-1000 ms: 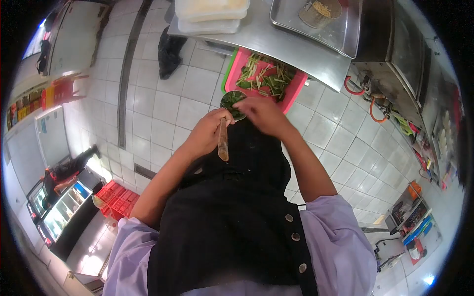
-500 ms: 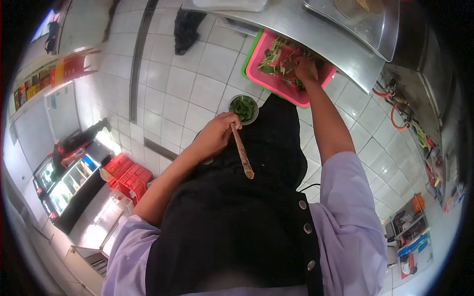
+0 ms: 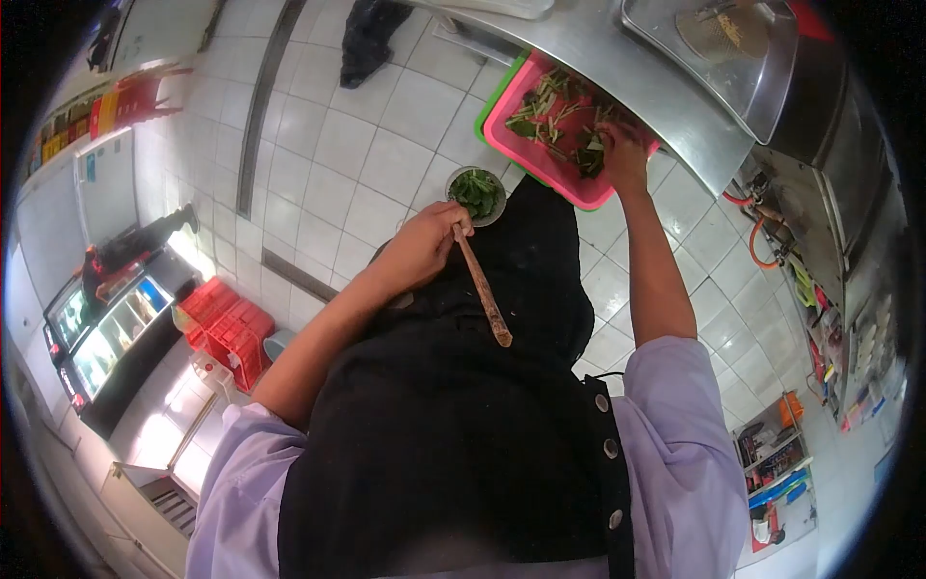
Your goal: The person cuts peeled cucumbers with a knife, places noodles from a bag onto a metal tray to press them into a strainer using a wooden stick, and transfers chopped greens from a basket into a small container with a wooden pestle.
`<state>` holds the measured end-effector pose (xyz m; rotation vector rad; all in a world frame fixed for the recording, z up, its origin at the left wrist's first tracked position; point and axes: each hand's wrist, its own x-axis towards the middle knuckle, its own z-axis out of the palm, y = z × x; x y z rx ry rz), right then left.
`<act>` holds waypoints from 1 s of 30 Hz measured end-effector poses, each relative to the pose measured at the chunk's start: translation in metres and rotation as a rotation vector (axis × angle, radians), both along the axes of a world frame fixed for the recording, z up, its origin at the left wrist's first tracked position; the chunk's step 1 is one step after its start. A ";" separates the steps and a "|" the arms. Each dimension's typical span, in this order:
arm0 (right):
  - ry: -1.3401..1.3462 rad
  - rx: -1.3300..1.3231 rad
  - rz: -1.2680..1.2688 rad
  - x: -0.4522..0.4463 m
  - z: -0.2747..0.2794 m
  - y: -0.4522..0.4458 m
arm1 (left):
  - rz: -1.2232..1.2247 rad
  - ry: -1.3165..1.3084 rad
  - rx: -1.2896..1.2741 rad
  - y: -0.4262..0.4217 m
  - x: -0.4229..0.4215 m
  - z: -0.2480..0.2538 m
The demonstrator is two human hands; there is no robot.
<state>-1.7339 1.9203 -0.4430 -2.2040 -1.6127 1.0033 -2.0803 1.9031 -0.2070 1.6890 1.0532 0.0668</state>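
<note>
My left hand (image 3: 424, 249) is closed round the wooden handle (image 3: 482, 289) of a round strainer (image 3: 502, 206), close to its bowl. Cut leafy greens (image 3: 476, 191) lie in the strainer, which is held over the floor in front of my dark apron. My right hand (image 3: 625, 157) reaches into a pink basin (image 3: 511, 145), its fingers curled at a bunch of leafy greens (image 3: 589, 156). Pale stems and leaves (image 3: 545, 106) lie scattered over the basin's bottom. My fingertips are partly hidden among the greens.
A steel table (image 3: 588, 58) overhangs the basin's far side and carries a metal tray (image 3: 709, 58). Under the pink basin a green one (image 3: 489, 111) shows. A black bag (image 3: 371, 39) lies on the tiled floor. Red crates (image 3: 231, 333) and another person (image 3: 135, 256) are at the left.
My right hand has shifted to the right and back a little within the basin. The left hand still holds the strainer, nearly in place. The whole view has shifted slightly.
</note>
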 end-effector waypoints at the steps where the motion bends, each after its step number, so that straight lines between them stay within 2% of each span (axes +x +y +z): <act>1: -0.158 0.236 0.142 0.000 -0.003 0.001 | 0.001 0.011 -0.018 0.000 0.000 0.000; 2: -0.315 0.473 0.282 -0.001 -0.008 -0.001 | 0.002 0.021 -0.037 -0.001 -0.001 0.002; 3: -0.310 0.474 0.282 -0.003 -0.014 -0.002 | 0.003 0.026 -0.037 -0.002 -0.002 0.000; 5: -0.050 0.128 0.246 -0.006 -0.022 -0.001 | -0.013 0.018 -0.035 -0.004 -0.005 -0.004; 6: -0.048 0.131 0.245 -0.013 -0.008 0.004 | -0.013 0.021 -0.032 -0.004 -0.004 -0.003; 8: -0.255 -0.330 0.250 -0.037 0.017 0.010 | 0.005 0.047 -0.030 -0.009 -0.008 -0.001; 9: -0.251 -0.331 0.252 -0.036 0.011 0.009 | 0.007 0.050 -0.032 -0.009 -0.008 -0.001; 11: -0.325 -0.434 0.495 -0.033 -0.007 0.006 | 0.008 0.064 -0.037 -0.008 -0.006 -0.002; 14: -0.309 -0.332 0.406 -0.032 -0.022 0.000 | 0.001 0.044 -0.008 -0.009 -0.004 -0.001; 15: -0.309 -0.329 0.409 -0.031 -0.006 0.007 | 0.004 0.044 -0.006 -0.008 -0.004 -0.002; 17: 0.068 -0.091 0.430 -0.026 0.025 0.020 | 0.012 0.019 -0.010 -0.009 -0.004 -0.003; 19: 0.054 -0.069 0.392 -0.013 0.003 0.027 | 0.021 0.025 0.000 -0.011 -0.003 -0.004; 21: 0.044 -0.054 0.355 -0.012 0.007 0.031 | 0.032 0.034 0.003 -0.014 -0.005 -0.004; 24: -0.076 -0.022 0.503 -0.007 0.012 0.037 | 0.026 0.045 0.008 -0.014 -0.003 -0.008; 26: -0.357 -0.385 1.047 -0.012 0.009 0.029 | 0.015 0.043 0.007 -0.014 -0.003 -0.007; 30: -0.409 -0.263 0.992 -0.006 -0.023 -0.001 | 0.041 0.019 0.004 -0.012 -0.001 -0.003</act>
